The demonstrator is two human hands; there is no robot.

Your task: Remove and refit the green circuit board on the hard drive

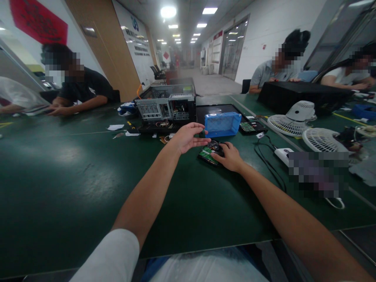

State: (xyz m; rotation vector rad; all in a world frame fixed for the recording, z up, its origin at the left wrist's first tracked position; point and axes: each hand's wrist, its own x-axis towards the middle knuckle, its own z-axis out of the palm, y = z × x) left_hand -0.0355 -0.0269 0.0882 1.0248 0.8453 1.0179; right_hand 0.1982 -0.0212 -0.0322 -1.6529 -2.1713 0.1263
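On the green table lies a hard drive (207, 156), its green circuit board facing up. My right hand (230, 156) grips the drive's right side, with the thumb over the board and the fingers along the far edge. Just above and left of the drive is my left hand (190, 138), fingers stretched out and apart, holding nothing. Its fingertips come close to the drive's far edge; whether they touch cannot be made out. Right behind both hands a blue plastic bin (225, 124) stands tipped on its side.
An opened computer case (164, 107) sits beyond my left hand. Another drive (252, 127) lies right of the bin. Further right are white fan parts (289, 123), a power strip (283, 154) with black cable, and a black case (302, 98). Other people sit at both sides.
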